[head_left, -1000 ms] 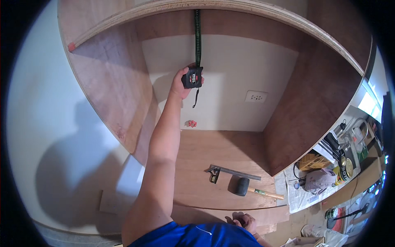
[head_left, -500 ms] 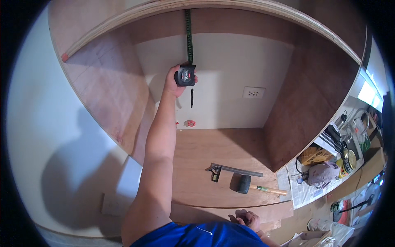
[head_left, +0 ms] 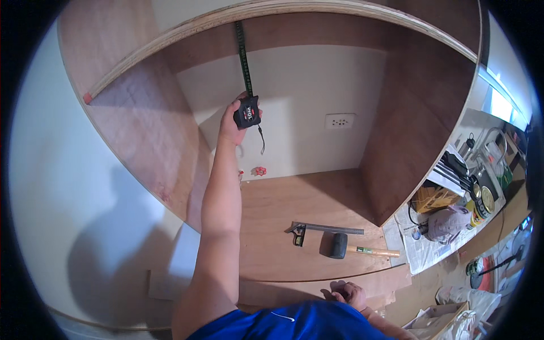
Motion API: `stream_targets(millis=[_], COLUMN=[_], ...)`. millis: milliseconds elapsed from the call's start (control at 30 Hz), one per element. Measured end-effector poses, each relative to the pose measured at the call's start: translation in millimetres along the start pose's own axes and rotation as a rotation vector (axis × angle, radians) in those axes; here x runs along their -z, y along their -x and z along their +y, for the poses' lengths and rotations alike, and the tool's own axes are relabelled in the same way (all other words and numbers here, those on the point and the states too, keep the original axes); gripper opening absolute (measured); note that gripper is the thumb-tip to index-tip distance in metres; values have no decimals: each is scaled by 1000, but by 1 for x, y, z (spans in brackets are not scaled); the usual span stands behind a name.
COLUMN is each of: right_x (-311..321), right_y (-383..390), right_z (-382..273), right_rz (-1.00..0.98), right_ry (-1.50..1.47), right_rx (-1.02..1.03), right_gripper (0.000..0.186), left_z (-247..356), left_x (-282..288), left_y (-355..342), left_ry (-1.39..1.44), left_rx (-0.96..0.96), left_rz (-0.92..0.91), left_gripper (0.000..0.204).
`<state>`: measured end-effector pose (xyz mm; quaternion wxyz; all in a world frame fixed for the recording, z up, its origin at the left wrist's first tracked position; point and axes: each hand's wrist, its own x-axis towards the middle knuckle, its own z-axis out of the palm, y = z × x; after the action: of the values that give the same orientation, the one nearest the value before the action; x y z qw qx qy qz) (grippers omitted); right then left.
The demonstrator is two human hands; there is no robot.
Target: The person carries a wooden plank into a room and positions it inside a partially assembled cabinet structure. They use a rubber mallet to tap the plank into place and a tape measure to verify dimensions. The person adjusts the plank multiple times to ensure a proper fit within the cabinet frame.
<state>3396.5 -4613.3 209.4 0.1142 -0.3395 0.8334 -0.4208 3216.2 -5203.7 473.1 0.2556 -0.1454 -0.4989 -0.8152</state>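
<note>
My left hand [head_left: 229,128] is closed around a black tape measure [head_left: 247,113], raised inside an open wooden cabinet. Its green-black blade [head_left: 244,62] runs up from the case to the underside of the upper shelf; the top end is hidden there. A wrist strap dangles below the case. Low down by my body, my right hand [head_left: 352,295] has curled fingers beside the cabinet's front edge; whether anything is inside them is hidden. On the cabinet floor lie a combination square [head_left: 328,229] and a black-headed rubber mallet [head_left: 339,246] with a wooden handle.
The shelf edge [head_left: 283,8] crosses overhead. A socket [head_left: 340,121] and a red valve handle [head_left: 259,171] are at the back wall. To the right, newspaper [head_left: 422,252] carries a cloth-like lilac bundle [head_left: 449,224] and cans. A box [head_left: 439,320] stands lower right.
The tape measure has tilted, its blade now slanting up to the left. The whole view has shifted slightly. My right hand stays low by my body.
</note>
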Motion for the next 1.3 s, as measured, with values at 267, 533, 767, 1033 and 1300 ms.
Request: stream_targets(millis=[267, 533, 767, 1033, 1300], right_x=[2, 4, 116, 168, 142], right_y=[0, -26, -287, -557, -576], right_z=[0, -7, -228, -447, -466], right_rz=[-26, -126, 166, 668, 594], right_ry=[-63, -232, 193, 720, 1024], right_rx=[-25, -81, 868, 877, 822], right_gripper=[29, 29, 28, 34, 29], left_z=[13, -8, -3, -25, 1], left_x=[41, 23, -17, -29, 5], left_y=[-25, -32, -21, -43, -16], left_ry=[-286, -272, -462, -293, -424], left_rx=[-43, -147, -203, -215, -208], left_rz=[177, 385, 511, 363, 251], left_gripper=[52, 37, 48, 45, 51])
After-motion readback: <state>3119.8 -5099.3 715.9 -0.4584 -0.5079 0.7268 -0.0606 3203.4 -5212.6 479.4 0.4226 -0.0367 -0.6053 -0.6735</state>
